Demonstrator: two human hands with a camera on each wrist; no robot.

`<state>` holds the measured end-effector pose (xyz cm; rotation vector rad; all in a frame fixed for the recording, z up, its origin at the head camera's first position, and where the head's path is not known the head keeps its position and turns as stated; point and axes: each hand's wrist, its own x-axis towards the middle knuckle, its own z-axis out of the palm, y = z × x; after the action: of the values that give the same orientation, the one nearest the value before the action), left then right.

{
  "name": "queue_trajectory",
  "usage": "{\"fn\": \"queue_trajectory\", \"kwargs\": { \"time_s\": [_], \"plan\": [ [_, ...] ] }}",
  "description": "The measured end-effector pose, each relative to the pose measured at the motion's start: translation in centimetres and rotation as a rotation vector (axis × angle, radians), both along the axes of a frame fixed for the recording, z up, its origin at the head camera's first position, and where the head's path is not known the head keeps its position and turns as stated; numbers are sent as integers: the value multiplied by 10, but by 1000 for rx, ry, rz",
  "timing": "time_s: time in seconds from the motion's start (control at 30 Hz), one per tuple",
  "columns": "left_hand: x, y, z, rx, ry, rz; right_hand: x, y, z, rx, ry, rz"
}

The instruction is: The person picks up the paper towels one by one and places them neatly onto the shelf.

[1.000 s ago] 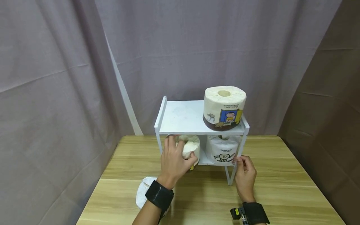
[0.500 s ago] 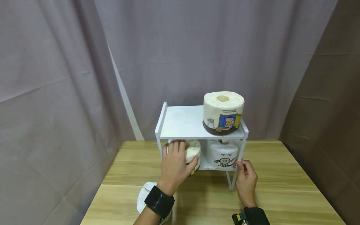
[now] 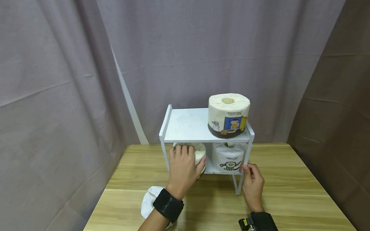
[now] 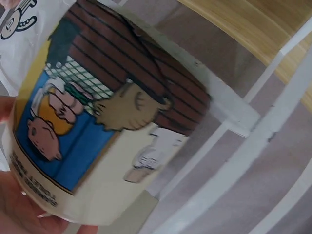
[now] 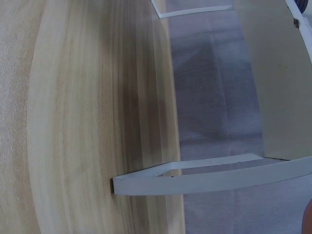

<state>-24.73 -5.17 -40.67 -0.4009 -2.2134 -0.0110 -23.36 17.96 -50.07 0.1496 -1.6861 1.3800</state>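
My left hand [image 3: 183, 165] grips a cream toilet paper roll [image 3: 200, 154] at the left of the lower level of a white two-level rack [image 3: 188, 123]. Fingers lie over its top, with the thumb on its right side. In the left wrist view, the roll [image 4: 112, 117] shows a cartoon print and a brown striped band beside the rack's edge; whether its base rests fully on the shelf, I cannot tell. My right hand [image 3: 253, 186] pinches the rack's right front leg. Beside that leg, a white toilet paper roll [image 3: 229, 158] with a dog drawing stands on the lower level.
Another cream toilet paper roll [image 3: 228, 117] stands upright at the right of the top level. A white roll [image 3: 148, 200] on the wooden table [image 3: 289, 192] is partly hidden behind my left forearm. A grey curtain [image 3: 185, 57] hangs behind. Bent legs [image 5: 195, 183] support the rack.
My left hand has shifted slightly right, and the roll it grips has gone a little deeper into the lower level. The right hand keeps its hold on the leg. The head view has tilted slightly.
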Motion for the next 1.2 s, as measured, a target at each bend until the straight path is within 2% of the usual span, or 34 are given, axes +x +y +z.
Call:
{"fn": "queue_trajectory", "kwargs": {
  "time_s": [0.17, 0.3, 0.67, 0.9, 1.2],
  "plan": [
    [0, 10, 3, -5, 59, 85, 1, 1, -1, -4, -5, 18],
    [2, 16, 5, -6, 67, 142, 3, 0, -2, -6, -2, 23],
    [9, 29, 8, -14, 87, 229, 4, 3, 0, 12, -1, -1],
    [12, 32, 8, 4, 40, 233, 6, 5, -3, 6, -10, 0],
    [7, 24, 12, 20, 33, 165, 3, 3, 4, 8, -9, 12]
  ]
}}
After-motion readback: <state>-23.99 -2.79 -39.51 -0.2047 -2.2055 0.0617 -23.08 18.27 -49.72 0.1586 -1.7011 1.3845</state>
